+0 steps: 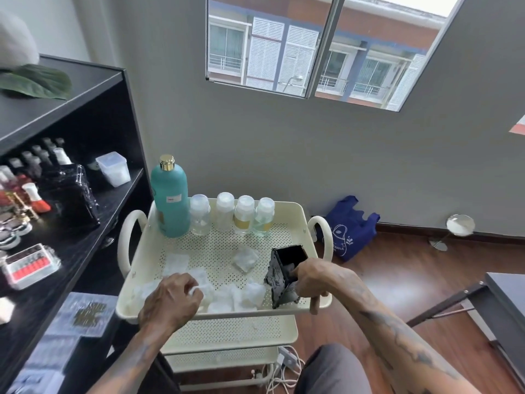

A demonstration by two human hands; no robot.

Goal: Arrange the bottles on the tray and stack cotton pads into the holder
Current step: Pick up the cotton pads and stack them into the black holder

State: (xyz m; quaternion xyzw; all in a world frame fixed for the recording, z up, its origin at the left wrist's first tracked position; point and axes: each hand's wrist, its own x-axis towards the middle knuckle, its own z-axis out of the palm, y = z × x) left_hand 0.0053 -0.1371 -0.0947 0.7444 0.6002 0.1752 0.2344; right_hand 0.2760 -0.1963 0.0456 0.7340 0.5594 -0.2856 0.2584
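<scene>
A tall teal bottle [170,199] with a gold cap and several small clear bottles [230,216] stand in a row along the back of the cream perforated tray [295,223]. White cotton pads [245,258] lie scattered over the tray's front half. My left hand [170,300] rests on the pads at the front left, its fingers pinched on a cotton pad [196,290]. The black holder [281,273] stands tilted at the front right. My right hand [311,280] grips the holder's side.
The tray tops a cream cart with lower shelves [227,332]. A black shelf unit [71,177] with cosmetics and a plastic box stands at the left. A blue bag [345,227] lies on the wooden floor, a dark table [505,302] is at the right, and cables [281,371] lie below.
</scene>
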